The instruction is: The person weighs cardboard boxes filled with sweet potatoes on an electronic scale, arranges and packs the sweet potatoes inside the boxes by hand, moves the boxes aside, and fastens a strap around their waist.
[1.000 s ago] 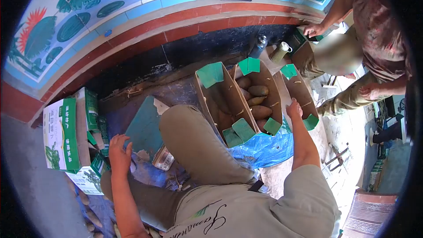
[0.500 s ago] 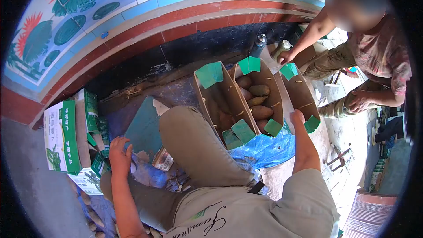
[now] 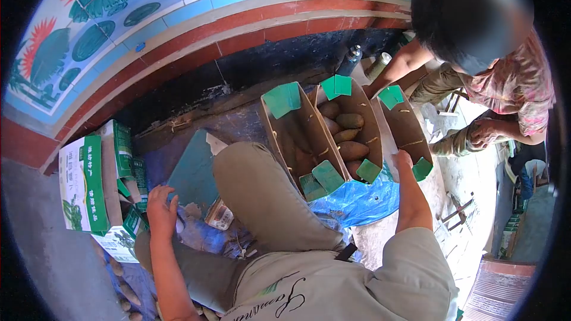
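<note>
My right hand [image 3: 404, 159] is closed on the near edge of the right-hand cardboard box [image 3: 406, 123], which has green end flaps; its fingertips are partly hidden. Beside that stands the middle cardboard box [image 3: 367, 107], holding several brownish-green root vegetables [image 3: 354, 151]. The left box of the row [image 3: 289, 148] has more vegetables, dim in its shadow. My left hand [image 3: 160, 205] rests near my bent knee with its fingers apart and nothing in them. Close to it lies a green-and-white printed carton [image 3: 89, 184], tipped with flaps open.
Across the boxes a person [image 3: 505, 83] leans in, one arm reaching down behind the right box. A dark bottle [image 3: 352, 58] and a pale-lidded container [image 3: 378, 65] stand by the wall. Blue plastic sheeting [image 3: 357, 205] lies under the boxes. Loose vegetables [image 3: 128, 291] lie at lower left.
The other person has bent forward and to the left, and their reaching arm has dropped lower, toward the gap between the middle and right boxes. My hands and the boxes have hardly moved.
</note>
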The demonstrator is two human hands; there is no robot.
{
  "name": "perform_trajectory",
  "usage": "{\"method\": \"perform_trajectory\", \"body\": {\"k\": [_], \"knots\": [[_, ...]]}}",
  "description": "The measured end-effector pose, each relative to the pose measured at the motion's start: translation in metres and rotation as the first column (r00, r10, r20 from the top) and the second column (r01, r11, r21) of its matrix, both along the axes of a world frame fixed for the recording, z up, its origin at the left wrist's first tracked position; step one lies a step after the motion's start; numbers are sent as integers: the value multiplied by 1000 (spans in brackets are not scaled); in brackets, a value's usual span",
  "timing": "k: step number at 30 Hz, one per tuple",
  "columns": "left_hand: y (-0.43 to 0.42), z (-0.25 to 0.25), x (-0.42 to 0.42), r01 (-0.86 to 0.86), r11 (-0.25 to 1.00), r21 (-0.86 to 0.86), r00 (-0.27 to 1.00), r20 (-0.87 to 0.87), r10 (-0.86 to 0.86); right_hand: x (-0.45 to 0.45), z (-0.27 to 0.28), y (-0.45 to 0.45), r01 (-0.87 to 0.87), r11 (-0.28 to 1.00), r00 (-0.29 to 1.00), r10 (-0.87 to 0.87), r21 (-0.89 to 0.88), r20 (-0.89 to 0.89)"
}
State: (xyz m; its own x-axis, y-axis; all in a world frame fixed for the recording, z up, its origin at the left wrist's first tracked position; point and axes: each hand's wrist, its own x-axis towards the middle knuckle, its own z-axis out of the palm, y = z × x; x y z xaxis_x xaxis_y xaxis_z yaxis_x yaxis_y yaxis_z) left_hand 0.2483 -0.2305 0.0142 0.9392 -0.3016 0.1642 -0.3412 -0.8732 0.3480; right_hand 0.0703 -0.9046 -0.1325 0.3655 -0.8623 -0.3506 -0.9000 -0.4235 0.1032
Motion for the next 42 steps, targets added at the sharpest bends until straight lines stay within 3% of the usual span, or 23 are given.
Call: {"method": "perform_trajectory", "body": {"k": [7, 10, 16, 22, 25, 28, 31, 32, 34, 35, 37, 38, 40, 42], "knots": [[1, 4, -1, -3, 1000, -13, 1000, -8, 2, -50, -4, -4, 5, 1000, 999, -4, -17, 36], [-3, 7, -2, -9, 1000, -28, 1000, -28, 9, -84, 2, -3, 80, 997, 996, -81, -21, -28], [-4, 6, -1, 39, 999, -24, 999, 13, -39, -172, 10, 3, 42, 997, 996, -46, -60, -73], [-7, 11, -1, 58, 998, -25, 998, 24, -57, -199, 17, 14, 113, 994, 993, -113, 5, 42], [-5, 7, 0, 64, 998, -24, 997, 45, -63, -192, 23, 22, 109, 990, 992, -102, -87, 81], [-1, 2, 1, 66, 998, -11, 996, 63, -66, -177, 31, 20, 119, 991, 984, -110, -63, 141], [3, 1, 1, 74, 996, -54, 996, 63, -70, -164, 35, 8, -37, 971, 991, 67, -236, 120], [5, 0, 1, 76, 996, -45, 994, 81, -72, -167, 27, -13, -175, 958, 971, 206, -226, 119], [6, -6, -1, 25, 997, -76, 993, 118, -16, -154, 45, -11, -255, 937, 891, 324, -240, 317], [8, -12, 0, 36, 995, -91, 992, 122, -24, -115, 95, 40, -167, 974, 941, 205, -155, 271], [7, -18, 2, 1, 994, -107, 997, 72, 7, -98, 112, 54, -267, 959, 853, 283, -100, 439], [6, -19, 2, -3, 995, -97, 997, 73, 10, -80, 129, 77, -276, 946, 889, 319, -172, 328], [5, -17, 3, 1, 994, -106, 997, 79, 8, -63, 137, 100, -344, 890, 807, 443, -300, 390], [3, -13, 1, 6, 989, -145, 996, 85, 6, -44, 152, 122, -400, 817, 788, 538, -415, 301]]}}
